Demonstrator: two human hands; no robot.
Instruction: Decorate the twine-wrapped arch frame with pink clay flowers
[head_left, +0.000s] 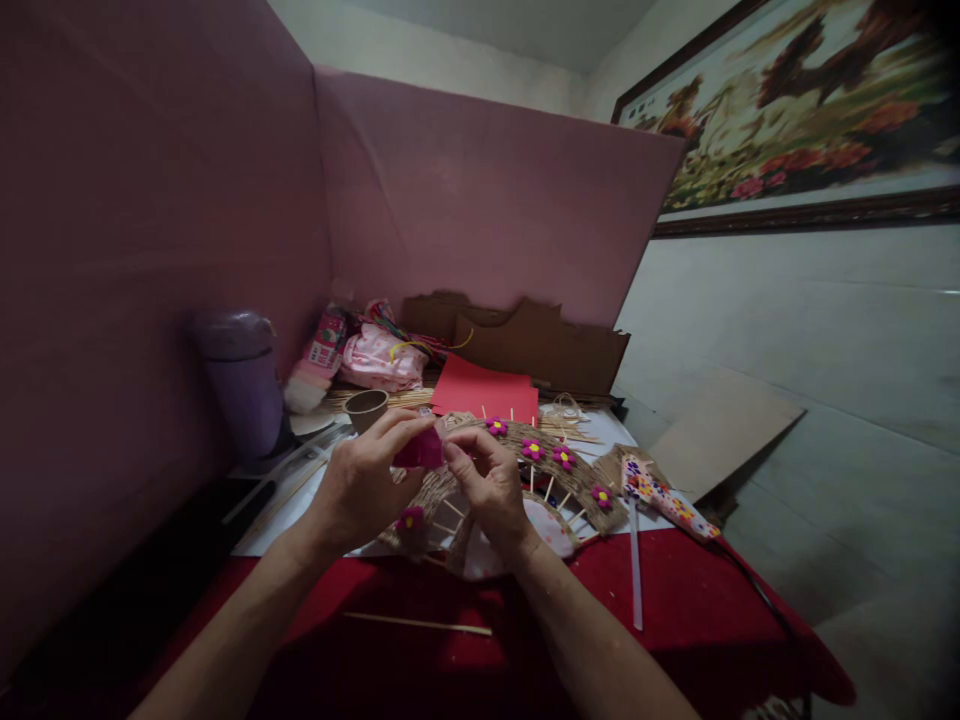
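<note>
In my left hand (364, 485) a small magenta packet (421, 449), seemingly in clear plastic, is held between thumb and fingers. My right hand (491, 490) pinches at the packet's right edge; whatever lies between its fingertips is too small to make out. Both hands are raised over a fan-shaped craft piece (592, 490) of jute-like brown wrapping and thin wooden sticks. Magenta flowers (532, 449) with yellow centres dot its arch. A white spotted fabric part (546, 528) forms its lower middle, partly hidden by my right wrist.
A flower-patterned glue gun (667, 498) lies at right, beside a translucent glue stick (636, 570). One thin stick (418, 625) rests on the red cloth (675, 590). Behind are red paper (484, 385), a brown cup (366, 407), a purple tumbler (244, 385) and torn cardboard (525, 345).
</note>
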